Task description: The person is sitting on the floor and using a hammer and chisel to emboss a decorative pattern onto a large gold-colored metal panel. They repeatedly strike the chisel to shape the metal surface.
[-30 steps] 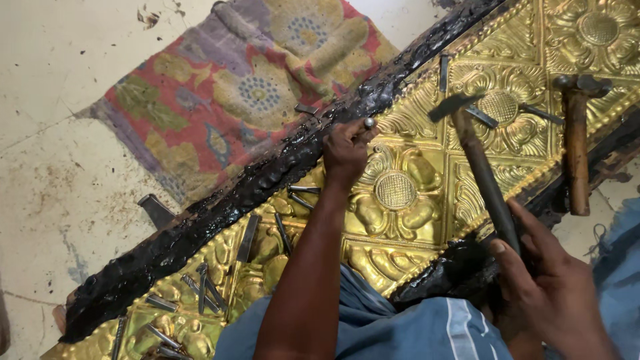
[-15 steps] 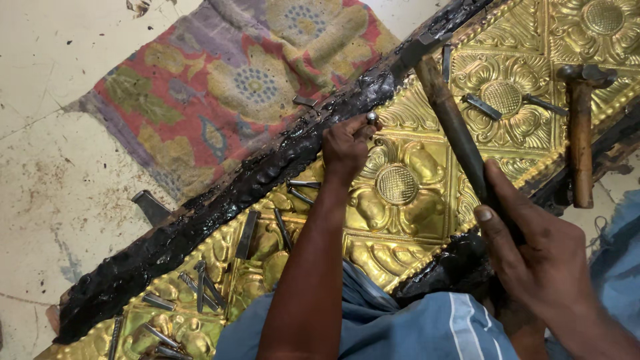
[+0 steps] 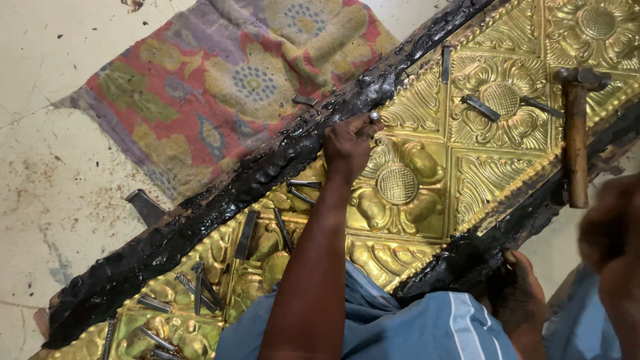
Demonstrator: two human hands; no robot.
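The left hand (image 3: pixel 348 143) pinches a small punch (image 3: pixel 374 116) of bright, polished steel. Under the grip lies an embossed sheet (image 3: pixel 427 193) of golden metal, glossy and ridged with flower reliefs. Just beyond the grip runs a border of black pitch (image 3: pixel 267 177), wet-looking, lumpy and shiny. Below the wrist, loose chisels (image 3: pixel 293 190) of dull grey steel rest on the sheet. Far right of the grip, a hammer (image 3: pixel 575 133) has a worn, matt wooden handle. Past the pitch lies faded, matt patterned cloth (image 3: pixel 220 87) on rough, stained concrete floor (image 3: pixel 47 167)
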